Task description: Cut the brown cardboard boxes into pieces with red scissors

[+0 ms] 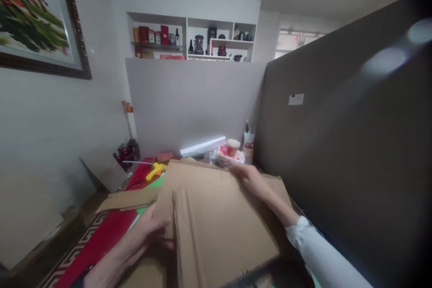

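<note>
A large brown cardboard sheet (222,225) is tilted up in front of me, with a folded strip along its left part. My right hand (249,181) grips the far upper edge, its fingers curled over the top. On the left side, my left hand (151,231) is closed on the cardboard, thumb on the near face and some fingers hidden beneath. More cardboard lies under and behind the sheet. A flat cardboard strip (130,199) lies just beyond my left hand, over something green.
A red cloth (104,240) with a patterned border covers the table. Toward the back are a yellow tool (155,171), a long white roll (202,146), a paper cup (232,147) and a holder with scissors (249,150). Grey panels (195,103) close off the back and right.
</note>
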Motion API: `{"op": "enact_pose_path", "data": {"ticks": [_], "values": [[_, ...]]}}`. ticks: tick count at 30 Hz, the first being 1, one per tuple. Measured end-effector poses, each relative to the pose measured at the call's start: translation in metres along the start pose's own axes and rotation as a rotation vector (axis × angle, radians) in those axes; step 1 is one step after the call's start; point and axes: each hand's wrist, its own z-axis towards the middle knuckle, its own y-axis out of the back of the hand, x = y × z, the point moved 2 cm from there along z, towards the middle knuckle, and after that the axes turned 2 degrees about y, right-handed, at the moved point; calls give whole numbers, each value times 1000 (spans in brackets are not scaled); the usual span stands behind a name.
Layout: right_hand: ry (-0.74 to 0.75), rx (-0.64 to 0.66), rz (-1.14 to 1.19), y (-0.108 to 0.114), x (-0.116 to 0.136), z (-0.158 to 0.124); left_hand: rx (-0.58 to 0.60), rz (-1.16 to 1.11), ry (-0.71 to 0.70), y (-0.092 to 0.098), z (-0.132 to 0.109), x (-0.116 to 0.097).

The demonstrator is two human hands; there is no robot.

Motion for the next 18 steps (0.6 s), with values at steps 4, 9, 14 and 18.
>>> {"op": "enact_pose_path", "data": {"ticks": [4,9,14,18], "values": [[-79,-95,-73,-17,-8,25,-24,-2,26,-9,14,6],[-124,-155,-98,-33,11,46,-105,-10,103,3,27,20],[-161,-305,-93,-25,35,28,-177,-79,133,19,28,16],[-258,-351,-30,-27,40,-18,-277,-164,137,33,37,13]]}}
